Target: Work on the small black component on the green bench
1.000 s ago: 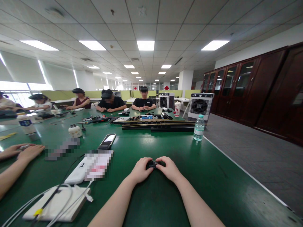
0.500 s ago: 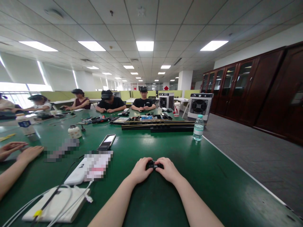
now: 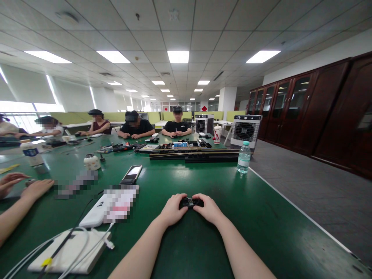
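Note:
In the head view, my left hand point(image 3: 173, 209) and my right hand point(image 3: 207, 209) face each other low over the green table point(image 3: 192, 240). Between their fingertips is a small black part point(image 3: 190, 202) with a shiny metal-looking middle. Thumb and fingers of my left hand pinch its left end. Those of my right hand close on the right end. The fingers cover much of the part, and its exact kind is too small to make out.
Left of my arms lie a white power bank point(image 3: 94, 211), a larger white box point(image 3: 69, 252) with cables, and a phone point(image 3: 131, 174). A water bottle point(image 3: 243, 157) stands near the right edge. Black rails point(image 3: 194, 155) lie ahead. A co-worker's hand point(image 3: 37, 188) is at far left.
My right fingers have shifted slightly on the black part, and more of its metal middle shows now than half a second ago. My left hand has stayed put. The co-worker's hands moved a little.

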Tool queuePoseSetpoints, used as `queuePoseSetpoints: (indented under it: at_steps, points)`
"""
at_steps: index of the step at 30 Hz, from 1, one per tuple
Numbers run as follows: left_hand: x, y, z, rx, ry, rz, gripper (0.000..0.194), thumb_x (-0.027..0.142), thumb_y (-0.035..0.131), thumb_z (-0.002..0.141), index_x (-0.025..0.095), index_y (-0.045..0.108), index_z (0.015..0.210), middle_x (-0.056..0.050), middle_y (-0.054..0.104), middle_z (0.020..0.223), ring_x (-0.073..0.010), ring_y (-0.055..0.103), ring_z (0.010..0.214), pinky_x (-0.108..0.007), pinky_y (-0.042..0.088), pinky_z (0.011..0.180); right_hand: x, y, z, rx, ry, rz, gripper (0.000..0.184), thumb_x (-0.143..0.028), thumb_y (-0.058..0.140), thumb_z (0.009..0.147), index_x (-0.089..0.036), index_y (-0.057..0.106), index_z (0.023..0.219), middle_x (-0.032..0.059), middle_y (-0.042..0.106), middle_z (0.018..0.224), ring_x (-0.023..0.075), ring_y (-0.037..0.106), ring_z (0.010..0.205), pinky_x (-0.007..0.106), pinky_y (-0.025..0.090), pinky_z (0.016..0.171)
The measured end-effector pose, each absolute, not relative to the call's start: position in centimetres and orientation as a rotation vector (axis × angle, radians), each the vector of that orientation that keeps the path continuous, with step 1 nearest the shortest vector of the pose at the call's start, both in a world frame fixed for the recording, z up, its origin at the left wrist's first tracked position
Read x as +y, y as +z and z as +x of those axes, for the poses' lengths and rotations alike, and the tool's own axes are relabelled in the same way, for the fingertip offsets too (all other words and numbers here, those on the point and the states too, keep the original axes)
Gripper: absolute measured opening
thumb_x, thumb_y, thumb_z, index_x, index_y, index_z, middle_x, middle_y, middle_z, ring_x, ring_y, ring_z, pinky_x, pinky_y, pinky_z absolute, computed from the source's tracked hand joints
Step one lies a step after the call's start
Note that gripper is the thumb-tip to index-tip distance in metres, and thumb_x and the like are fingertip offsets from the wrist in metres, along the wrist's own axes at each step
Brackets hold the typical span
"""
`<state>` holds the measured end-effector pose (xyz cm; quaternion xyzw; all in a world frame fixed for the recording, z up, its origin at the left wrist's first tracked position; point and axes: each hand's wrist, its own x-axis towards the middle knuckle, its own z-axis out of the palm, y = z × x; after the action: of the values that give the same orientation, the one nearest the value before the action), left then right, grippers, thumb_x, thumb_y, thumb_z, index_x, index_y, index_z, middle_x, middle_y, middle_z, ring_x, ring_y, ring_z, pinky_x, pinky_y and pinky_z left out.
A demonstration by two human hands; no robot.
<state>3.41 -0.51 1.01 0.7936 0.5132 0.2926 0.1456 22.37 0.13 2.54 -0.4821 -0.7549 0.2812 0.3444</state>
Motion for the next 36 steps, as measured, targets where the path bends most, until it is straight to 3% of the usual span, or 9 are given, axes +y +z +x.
queuePoseSetpoints:
  at_steps: [36]
  points:
    - [-0.43, 1.15, 3.41, 1.488, 0.823, 2.273, 0.04, 0.025, 0.057, 0.075, 0.019, 0.054, 0.114, -0.007, 0.06, 0.113, -0.0229, 0.052, 0.105, -0.036, 0.04, 0.093, 0.44, 2.14, 22.37, -1.942, 0.749, -1.254, 0.027, -0.019, 0.061, 0.066, -0.022, 0.067, 0.092, 0.0035, 0.068, 0.096, 0.0217, 0.059, 0.094, 0.035, 0.042, 0.087]
